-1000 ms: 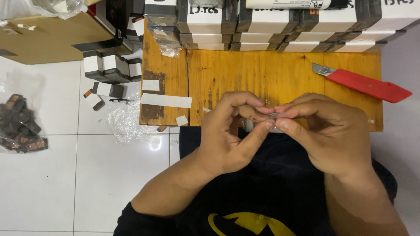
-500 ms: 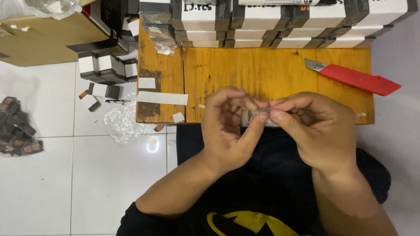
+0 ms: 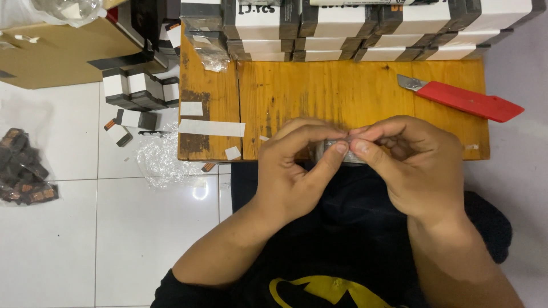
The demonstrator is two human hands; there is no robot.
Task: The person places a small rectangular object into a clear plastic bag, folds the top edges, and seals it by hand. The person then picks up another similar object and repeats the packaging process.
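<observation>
Both hands met at the near edge of the worn orange wooden board surface [image 3: 342,91]. Left hand [image 3: 297,168] and right hand [image 3: 414,162] were pinched together on a small clear-wrapped greyish item [image 3: 330,149], thumbs and forefingers closed on it from both sides; item mostly hidden by fingers, couldn't tell what it was. It sat just above the board's front edge, over the person's black shirt [image 3: 342,251].

Red-handled utility knife [image 3: 465,100] lay at the board's right, blade pointing left, well apart from the hands. Strip of white tape [image 3: 211,128] stuck on the board's left part. Stacked black-and-white boxes [image 3: 354,25] lined the far edge. On the white tiled floor [image 3: 68,245]: crumpled clear plastic wrap [image 3: 162,162] beside the board, bag of small dark brown parts [image 3: 23,168] far left, brown cardboard box [image 3: 54,48] top left
</observation>
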